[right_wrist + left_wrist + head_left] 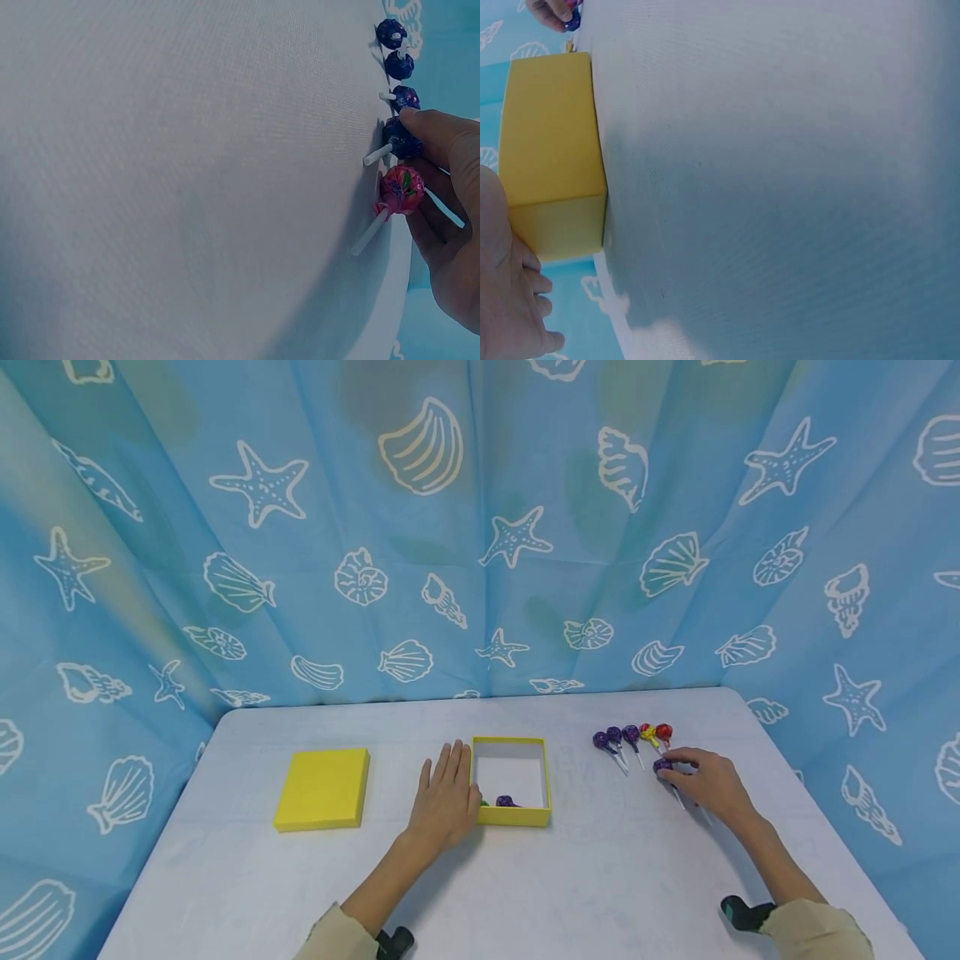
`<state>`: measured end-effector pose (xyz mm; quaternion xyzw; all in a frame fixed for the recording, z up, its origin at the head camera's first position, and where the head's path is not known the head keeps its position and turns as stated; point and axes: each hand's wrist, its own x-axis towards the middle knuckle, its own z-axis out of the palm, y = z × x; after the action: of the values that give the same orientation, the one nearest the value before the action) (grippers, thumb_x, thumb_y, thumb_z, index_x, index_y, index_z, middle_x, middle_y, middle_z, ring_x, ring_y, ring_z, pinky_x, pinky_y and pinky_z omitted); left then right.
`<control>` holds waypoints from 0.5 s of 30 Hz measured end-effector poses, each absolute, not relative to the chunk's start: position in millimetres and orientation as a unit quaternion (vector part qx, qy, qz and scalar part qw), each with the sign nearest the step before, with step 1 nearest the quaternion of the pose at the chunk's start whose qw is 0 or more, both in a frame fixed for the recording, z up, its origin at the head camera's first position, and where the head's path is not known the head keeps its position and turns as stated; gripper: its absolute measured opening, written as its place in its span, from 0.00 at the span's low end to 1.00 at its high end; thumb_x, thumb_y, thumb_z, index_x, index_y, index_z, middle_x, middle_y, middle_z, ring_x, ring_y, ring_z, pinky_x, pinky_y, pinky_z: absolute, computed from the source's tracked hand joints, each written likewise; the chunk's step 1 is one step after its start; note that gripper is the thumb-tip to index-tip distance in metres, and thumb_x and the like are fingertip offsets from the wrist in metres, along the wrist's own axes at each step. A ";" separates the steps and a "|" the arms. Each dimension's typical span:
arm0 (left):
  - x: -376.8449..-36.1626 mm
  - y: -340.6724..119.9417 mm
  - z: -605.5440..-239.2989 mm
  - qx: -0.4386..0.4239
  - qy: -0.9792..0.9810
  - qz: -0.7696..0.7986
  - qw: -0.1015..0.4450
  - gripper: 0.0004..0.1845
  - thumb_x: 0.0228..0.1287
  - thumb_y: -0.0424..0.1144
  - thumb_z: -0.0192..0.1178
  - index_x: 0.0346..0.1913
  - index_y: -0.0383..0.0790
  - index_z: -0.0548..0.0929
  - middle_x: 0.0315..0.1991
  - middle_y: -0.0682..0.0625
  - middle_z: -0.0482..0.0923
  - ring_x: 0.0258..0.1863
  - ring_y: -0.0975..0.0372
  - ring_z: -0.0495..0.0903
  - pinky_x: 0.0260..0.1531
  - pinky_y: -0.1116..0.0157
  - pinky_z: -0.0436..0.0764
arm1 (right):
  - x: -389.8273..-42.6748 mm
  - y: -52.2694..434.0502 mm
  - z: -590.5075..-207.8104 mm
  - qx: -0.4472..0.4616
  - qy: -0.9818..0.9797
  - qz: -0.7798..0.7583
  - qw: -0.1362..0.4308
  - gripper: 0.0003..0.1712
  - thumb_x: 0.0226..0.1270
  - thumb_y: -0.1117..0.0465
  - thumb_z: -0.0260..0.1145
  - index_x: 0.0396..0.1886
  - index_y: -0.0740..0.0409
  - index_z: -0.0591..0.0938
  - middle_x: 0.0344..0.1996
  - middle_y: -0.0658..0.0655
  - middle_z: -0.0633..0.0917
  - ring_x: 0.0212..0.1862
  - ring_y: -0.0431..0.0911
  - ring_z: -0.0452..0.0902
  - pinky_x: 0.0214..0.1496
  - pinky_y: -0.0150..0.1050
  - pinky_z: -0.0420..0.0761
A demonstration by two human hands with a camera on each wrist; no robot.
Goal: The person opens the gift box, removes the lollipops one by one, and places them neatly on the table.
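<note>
A purple lollipop sits on the white table, just in front of the row of other lollipops, and the right hand has it: fingertips curled over the wrapped head, pinching it against the tabletop. The wrist view shows the same purple head under a fingertip, its white stick poking out, with a pink lollipop right beside the fingers and three more purple ones lined up beyond.

Over to the left, well apart from that row, stands the open yellow box. A purple candy and a bit of green show at its near inner edge. The left hand lies flat on the table, fingers straight and together, pressed up against the box's left wall. Further left again rests the yellow lid, lying flat and alone. Behind it all hangs a blue curtain printed with shells and starfish.
</note>
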<state>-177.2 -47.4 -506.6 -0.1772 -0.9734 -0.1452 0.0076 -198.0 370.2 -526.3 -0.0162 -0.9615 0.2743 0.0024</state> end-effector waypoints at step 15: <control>-177.6 -46.6 -507.8 -0.177 -0.973 -0.145 0.007 0.32 0.78 0.44 0.39 0.78 0.30 0.52 0.78 0.38 0.49 0.78 0.48 0.45 0.72 0.45 0.46 | -195.4 357.0 -507.7 0.004 -0.957 0.286 0.044 0.23 0.67 0.56 0.70 0.57 0.65 0.82 0.58 0.73 0.78 0.59 0.70 0.72 0.47 0.57 0.82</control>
<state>-177.6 -46.6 -507.8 -0.1772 -0.9734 -0.1450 0.0074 -195.4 357.0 -507.7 0.0042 -0.9572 0.2862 0.0437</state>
